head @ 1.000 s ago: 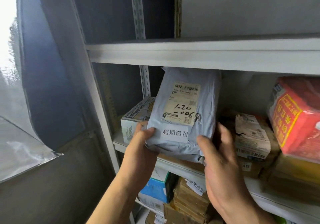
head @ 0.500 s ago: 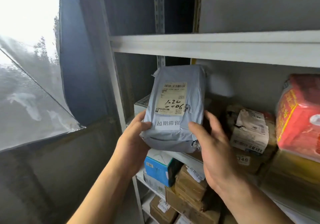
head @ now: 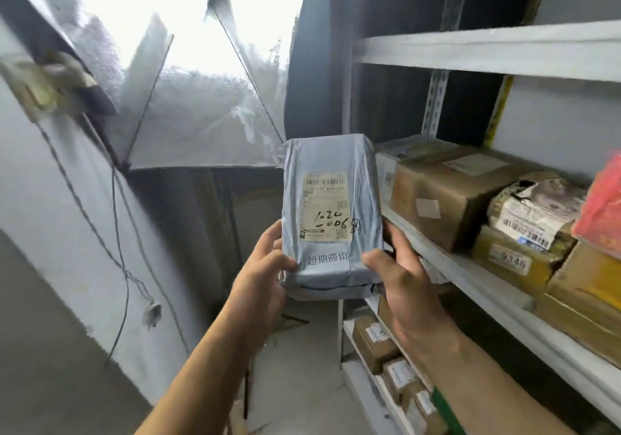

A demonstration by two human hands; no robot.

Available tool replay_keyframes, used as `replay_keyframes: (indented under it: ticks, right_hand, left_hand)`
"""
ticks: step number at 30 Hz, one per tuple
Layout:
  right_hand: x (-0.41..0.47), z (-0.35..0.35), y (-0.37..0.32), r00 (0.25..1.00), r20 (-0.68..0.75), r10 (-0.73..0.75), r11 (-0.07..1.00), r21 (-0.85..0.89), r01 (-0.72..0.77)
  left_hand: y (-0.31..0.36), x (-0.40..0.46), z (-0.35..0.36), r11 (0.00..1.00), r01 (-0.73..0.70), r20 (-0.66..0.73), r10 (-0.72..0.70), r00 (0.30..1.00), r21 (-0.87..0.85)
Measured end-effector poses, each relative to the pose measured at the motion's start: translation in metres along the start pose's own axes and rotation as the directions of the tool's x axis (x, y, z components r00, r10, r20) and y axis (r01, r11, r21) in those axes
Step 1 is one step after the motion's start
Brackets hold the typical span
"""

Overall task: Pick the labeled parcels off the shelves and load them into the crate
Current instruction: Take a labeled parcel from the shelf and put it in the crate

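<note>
A grey plastic-wrapped parcel (head: 331, 213) with a barcode label, handwritten numbers and a white sticker is held upright in front of me, clear of the shelf. My left hand (head: 265, 276) grips its lower left edge, thumb on the front. My right hand (head: 403, 287) grips its lower right edge, thumb near the sticker. No crate is in view.
The white metal shelf (head: 470, 266) runs along the right with brown cardboard boxes (head: 447, 189), a taped parcel (head: 531, 213) and a red pack (head: 601, 206). Lower shelves hold more small boxes (head: 376, 340). A plastic-covered window (head: 188, 98) and dangling cable (head: 127, 266) are on the left.
The parcel has come off the shelf and moved left, away from it, held in both hands. My view has swung left toward the window.
</note>
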State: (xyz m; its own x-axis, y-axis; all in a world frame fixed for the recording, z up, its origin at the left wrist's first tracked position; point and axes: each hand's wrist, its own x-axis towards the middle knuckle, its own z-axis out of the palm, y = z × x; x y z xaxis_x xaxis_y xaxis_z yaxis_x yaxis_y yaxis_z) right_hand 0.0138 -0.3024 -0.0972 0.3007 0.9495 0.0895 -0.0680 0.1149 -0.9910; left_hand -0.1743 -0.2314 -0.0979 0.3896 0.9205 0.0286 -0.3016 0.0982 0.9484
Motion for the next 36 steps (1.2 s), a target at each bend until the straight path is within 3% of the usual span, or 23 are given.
replay_keyframes:
  ticks: [7, 12, 22, 27, 31, 36]
  right_hand:
    - [-0.052, 0.051, 0.030, 0.963, 0.224, 0.148, 0.989, -0.010, -0.150]
    - [-0.106, 0.078, 0.058, 0.927, 0.334, 0.169, 0.985, -0.075, -0.152]
    - [-0.222, 0.107, 0.120, 0.804, 0.542, 0.245, 0.967, -0.072, -0.246]
    - [-0.269, 0.118, 0.148, 0.662, 0.699, 0.271, 0.951, -0.088, -0.297]
    - [-0.308, 0.132, 0.162, 0.477, 0.829, 0.292, 0.932, -0.135, -0.337]
    - [-0.368, 0.159, 0.164, 0.214, 0.930, 0.299, 0.919, -0.221, -0.326]
  left_hand:
    - [-0.006, -0.105, -0.057, 0.999, -0.016, -0.185, 0.023, 0.982, 0.042]
    - [-0.020, -0.183, -0.091, 0.996, -0.002, -0.249, 0.024, 0.968, 0.090]
    - [-0.075, -0.350, -0.101, 0.999, 0.024, -0.494, -0.036, 0.869, -0.029]
    - [-0.113, -0.433, -0.077, 0.991, -0.065, -0.696, -0.034, 0.717, -0.116]
    - [-0.135, -0.496, -0.052, 0.987, -0.137, -0.856, -0.003, 0.517, -0.087]
    - [-0.148, -0.578, -0.031, 0.973, -0.226, -0.956, 0.023, 0.292, -0.045]
